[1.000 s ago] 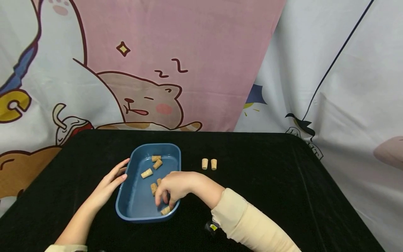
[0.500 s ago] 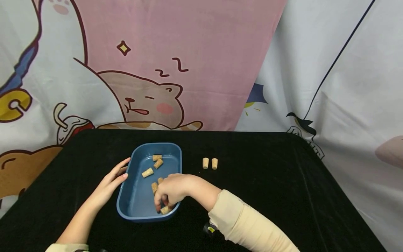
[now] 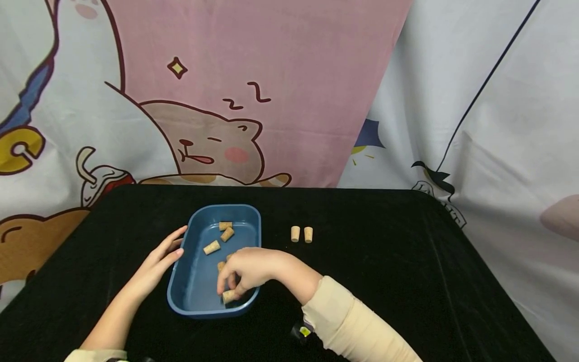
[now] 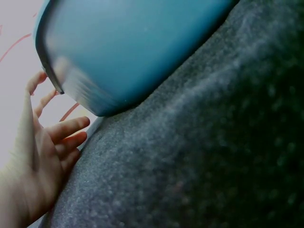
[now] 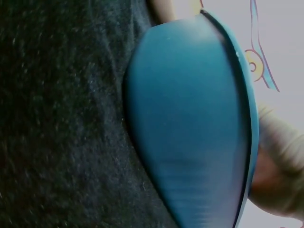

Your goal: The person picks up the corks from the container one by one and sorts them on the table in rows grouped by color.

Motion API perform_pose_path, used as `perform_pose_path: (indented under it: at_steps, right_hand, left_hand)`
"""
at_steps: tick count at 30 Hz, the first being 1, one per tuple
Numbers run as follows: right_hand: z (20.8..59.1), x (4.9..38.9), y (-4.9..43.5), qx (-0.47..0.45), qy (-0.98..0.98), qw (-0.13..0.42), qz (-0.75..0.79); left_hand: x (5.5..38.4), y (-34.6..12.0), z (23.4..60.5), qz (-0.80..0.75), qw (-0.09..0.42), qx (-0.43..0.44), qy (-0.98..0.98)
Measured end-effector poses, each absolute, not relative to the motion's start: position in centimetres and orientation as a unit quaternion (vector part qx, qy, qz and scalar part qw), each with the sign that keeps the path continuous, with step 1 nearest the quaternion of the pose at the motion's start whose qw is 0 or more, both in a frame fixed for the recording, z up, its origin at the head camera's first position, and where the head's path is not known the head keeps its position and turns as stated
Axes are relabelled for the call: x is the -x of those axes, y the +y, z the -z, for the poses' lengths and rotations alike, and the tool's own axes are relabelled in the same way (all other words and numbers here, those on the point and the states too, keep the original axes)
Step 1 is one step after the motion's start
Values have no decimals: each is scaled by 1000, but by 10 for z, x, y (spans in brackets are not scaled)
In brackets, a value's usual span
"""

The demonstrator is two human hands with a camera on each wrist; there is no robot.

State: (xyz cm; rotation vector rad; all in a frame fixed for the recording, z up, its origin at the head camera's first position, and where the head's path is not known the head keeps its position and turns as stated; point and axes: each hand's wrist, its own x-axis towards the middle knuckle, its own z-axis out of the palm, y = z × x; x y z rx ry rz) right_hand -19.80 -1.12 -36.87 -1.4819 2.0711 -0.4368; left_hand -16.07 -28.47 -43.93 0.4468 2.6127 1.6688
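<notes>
Leftmost, a pale backdrop [image 3: 27, 90] carries a yellow bell [image 3: 37, 143], then a sleeping bear [image 3: 208, 130] against pink. Black cloth [image 3: 389, 281] spreads beneath the tray and hands. From the bottom edge comes the left sleeve [image 3: 97, 356], cream, and beyond it the left hand [image 3: 154, 266], fingers and thumb apart, tips touching the left side of the blue tray [image 3: 189, 291]. The left wrist view likewise shows the fingers spread, with tips at the rim.

Inside the tray, a lone cork [image 3: 211, 247] lies tilted near the middle. Next, a half-hidden cork [image 3: 220, 266] shows beside the knuckles. A far cork [image 3: 225, 225] lies crosswise near the back wall, with a slanted cork [image 3: 227, 234] just in front; a mostly covered cork [image 3: 229, 257] peeps out behind the right hand [image 3: 248, 269]. That hand reaches over the tray's right rim, thumb and finger pinching a near cork [image 3: 228, 296]. The right wrist view is mainly the tray's outer wall, hiding the fingertips.

Right of the tray, two corks [image 3: 295, 234] sit side by side on the cloth, apart. Lastly, the right sleeve [image 3: 357, 322], also cream, slants to the bottom edge.
</notes>
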Motion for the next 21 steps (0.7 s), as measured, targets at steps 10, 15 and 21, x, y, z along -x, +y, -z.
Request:
perform_pose_path:
  at_steps: [10,15,21]
  right_hand:
    - [374,200,-2,560,753,225,263]
    - [372,198,6,535,760,186,319]
    - [366,193,15,505,765,152,369]
  left_hand:
    - [161,-284,439,-534,8,-142,833]
    - [161,-284,439,-532,3,-144,835]
    - [160,-284,439,-533,5,-144,833]
